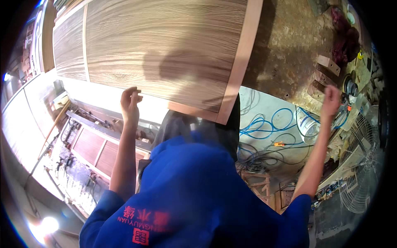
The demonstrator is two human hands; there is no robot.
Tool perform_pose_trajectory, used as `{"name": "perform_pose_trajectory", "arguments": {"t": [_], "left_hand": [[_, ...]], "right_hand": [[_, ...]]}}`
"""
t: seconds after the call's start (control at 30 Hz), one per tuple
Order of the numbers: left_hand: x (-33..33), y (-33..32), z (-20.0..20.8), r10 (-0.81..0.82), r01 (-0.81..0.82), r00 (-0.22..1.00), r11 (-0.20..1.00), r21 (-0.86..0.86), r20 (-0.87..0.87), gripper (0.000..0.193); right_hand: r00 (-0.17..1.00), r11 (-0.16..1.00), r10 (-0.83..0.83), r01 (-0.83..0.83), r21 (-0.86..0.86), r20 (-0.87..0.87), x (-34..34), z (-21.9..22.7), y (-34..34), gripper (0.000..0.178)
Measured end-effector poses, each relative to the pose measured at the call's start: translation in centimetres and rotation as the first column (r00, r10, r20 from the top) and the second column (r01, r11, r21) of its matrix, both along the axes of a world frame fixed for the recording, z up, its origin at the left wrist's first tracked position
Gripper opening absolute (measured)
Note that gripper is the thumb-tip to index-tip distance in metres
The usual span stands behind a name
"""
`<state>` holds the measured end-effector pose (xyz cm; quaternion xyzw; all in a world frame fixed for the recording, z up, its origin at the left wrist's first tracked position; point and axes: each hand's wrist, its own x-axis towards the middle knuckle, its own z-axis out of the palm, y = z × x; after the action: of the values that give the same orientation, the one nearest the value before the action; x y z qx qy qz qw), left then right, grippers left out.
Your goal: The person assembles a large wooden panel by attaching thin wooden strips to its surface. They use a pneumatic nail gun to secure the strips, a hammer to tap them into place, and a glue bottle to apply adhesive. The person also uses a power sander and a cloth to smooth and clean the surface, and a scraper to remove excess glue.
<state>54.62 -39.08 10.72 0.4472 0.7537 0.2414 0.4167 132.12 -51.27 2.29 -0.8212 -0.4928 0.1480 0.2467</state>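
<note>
A large framed wooden panel (pixel 165 45) with wavy grain lies flat in front of me, its pale frame strip along the right side. My left hand (pixel 131 101) is at the panel's near edge, its fingers bent inward; what they hold, if anything, does not show. On the right, my right hand (pixel 331 100) is above the near edge of a worn workbench (pixel 285 53), beside several small wooden blocks (pixel 328 65). Motion smears its fingers, so their grip is unclear.
Blue hoses (pixel 264 126) and dark cables coil on the floor below the bench, next to a white bucket (pixel 308 126). A wire fan guard (pixel 359 165) stands at the right. Dark red cloth (pixel 345 37) lies on the bench. Another framed panel (pixel 95 149) is at the lower left.
</note>
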Motion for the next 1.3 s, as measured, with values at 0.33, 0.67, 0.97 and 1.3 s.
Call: {"name": "perform_pose_trajectory", "arguments": {"t": [0.33, 0.67, 0.97, 1.3], "left_hand": [[-19.4, 4.6, 22.3, -0.426, 0.207, 0.903, 0.528, 0.824, 0.047, 0.039], [-45.7, 5.7, 46.9, -0.242, 0.858, 0.391, 0.445, 0.257, -0.888, 0.054], [-52.4, 18.9, 45.3, -0.225, 0.913, 0.301, 0.349, 0.211, -0.927, 0.071], [-62.8, 18.3, -3.3, 0.699, -0.728, 0.652, 0.686, -0.016, 0.295, 0.072]], "right_hand": [[0.808, 0.853, 0.459, -0.517, -0.071, -0.368, -48.7, 7.7, 0.2, 0.004], [0.222, 0.122, 0.867, -0.962, -0.244, -0.445, -76.1, 5.1, 8.5, 0.014], [0.304, 0.216, 0.887, -0.938, -0.271, -0.347, -81.4, 2.7, 13.1, 0.011], [0.163, 0.605, -0.785, -0.007, -0.796, -0.598, -88.7, 0.3, 9.9, 0.063]]}}
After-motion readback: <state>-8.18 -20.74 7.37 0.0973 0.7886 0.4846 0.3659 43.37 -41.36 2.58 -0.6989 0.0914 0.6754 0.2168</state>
